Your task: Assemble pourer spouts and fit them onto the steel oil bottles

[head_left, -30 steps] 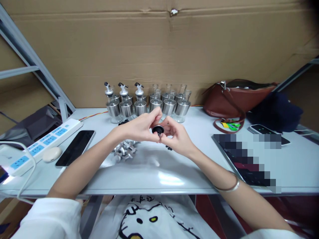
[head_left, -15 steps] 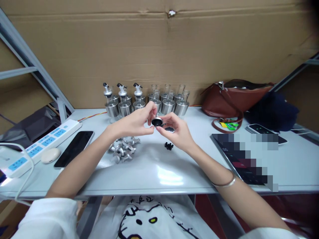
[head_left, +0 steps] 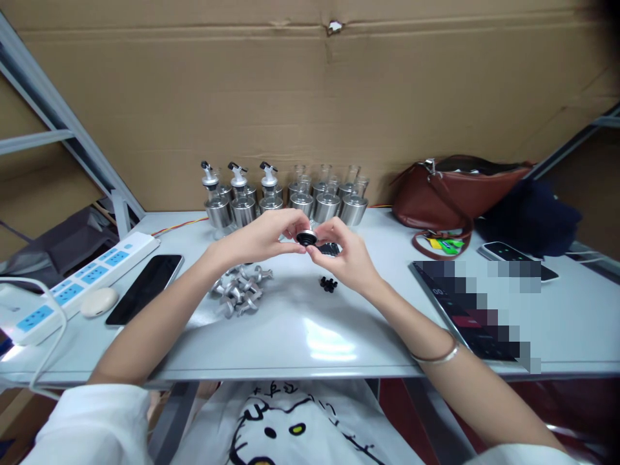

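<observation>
Silver-rimmed black stopper (head_left: 307,239), pinched between the left hand (head_left: 268,236) and the right hand (head_left: 346,256) in front of the bottle row (head_left: 327,208).
It was grasped by each hand's thumb and fingers. In front of the row's left half, silver parts (head_left: 239,289) were heaped; in front of its right half, small black pieces (head_left: 328,284) were clustered. To the right of the row, a brown bag (head_left: 465,194) was placed.
</observation>
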A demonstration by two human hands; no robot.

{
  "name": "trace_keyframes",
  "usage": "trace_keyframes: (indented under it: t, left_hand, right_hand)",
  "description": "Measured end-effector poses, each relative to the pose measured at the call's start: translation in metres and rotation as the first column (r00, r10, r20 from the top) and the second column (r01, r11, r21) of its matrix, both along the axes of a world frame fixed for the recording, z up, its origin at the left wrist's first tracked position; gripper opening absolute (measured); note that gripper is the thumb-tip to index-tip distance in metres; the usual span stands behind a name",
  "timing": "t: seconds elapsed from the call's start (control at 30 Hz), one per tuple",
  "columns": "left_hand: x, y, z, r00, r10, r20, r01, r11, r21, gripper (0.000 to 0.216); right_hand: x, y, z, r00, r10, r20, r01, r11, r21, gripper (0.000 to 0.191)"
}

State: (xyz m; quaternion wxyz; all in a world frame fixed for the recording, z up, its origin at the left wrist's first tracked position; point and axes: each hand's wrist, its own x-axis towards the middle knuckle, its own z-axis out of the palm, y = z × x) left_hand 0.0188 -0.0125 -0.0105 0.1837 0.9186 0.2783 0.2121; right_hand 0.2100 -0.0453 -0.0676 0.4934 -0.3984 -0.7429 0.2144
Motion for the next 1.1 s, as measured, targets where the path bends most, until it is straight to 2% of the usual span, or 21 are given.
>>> trace_keyframes:
  t: [0.13,0.4,0.53,0.63,0.7,0.77,0.83,0.9,1.0,1.1]
  left_hand:
    - [0.001,-0.002,-0.002,1.000,0.015,0.024,-0.015,1.000,0.020,0.024]
    - [0.000,0.004,-0.006,0.999,0.019,0.027,-0.024,0.980,0.200,0.028]
    - [0.001,0.008,-0.013,0.998,0.005,0.063,-0.021,0.965,0.261,0.033]
    - [0.001,0.010,-0.015,0.997,-0.009,0.071,-0.011,0.961,0.275,0.030]
    - [0.000,0.010,-0.013,0.999,-0.013,0.035,0.004,0.967,0.254,0.026]
    - [-0.001,0.009,-0.009,1.000,-0.011,-0.027,0.016,0.974,0.226,0.025]
    - [-0.003,0.008,-0.006,0.996,-0.006,-0.084,0.023,0.978,0.205,0.024]
    - [-0.004,0.008,-0.006,0.993,-0.011,-0.121,0.033,0.983,0.182,0.024]
    - [-0.005,0.008,-0.009,0.988,-0.024,-0.149,0.047,0.987,0.151,0.026]
    - [-0.005,0.009,-0.012,0.983,-0.030,-0.184,0.055,0.990,0.131,0.026]
  right_hand:
    - [0.002,0.002,0.000,1.000,-0.029,0.002,0.029,0.997,0.075,0.017]
    - [0.009,0.013,-0.005,1.000,0.016,-0.011,-0.016,0.999,0.044,0.019]
    - [0.008,0.013,-0.008,0.999,0.019,-0.035,-0.020,0.999,-0.029,0.022]
    - [0.008,0.011,-0.003,1.000,0.012,0.012,-0.011,1.000,-0.016,0.023]
    - [0.014,0.012,0.003,0.998,-0.035,0.050,0.032,0.998,0.048,0.017]
    - [0.024,0.017,0.009,0.984,-0.165,0.068,0.157,0.981,0.114,0.015]
    - [0.037,0.025,0.011,0.927,-0.351,0.132,0.334,0.933,0.133,0.016]
    - [0.049,0.035,0.007,0.834,-0.442,0.332,0.438,0.895,0.091,0.013]
    - [0.060,0.049,-0.009,0.682,-0.394,0.616,0.500,0.866,0.002,0.021]
    - [0.062,0.057,-0.024,0.644,-0.325,0.693,0.503,0.862,-0.063,0.027]
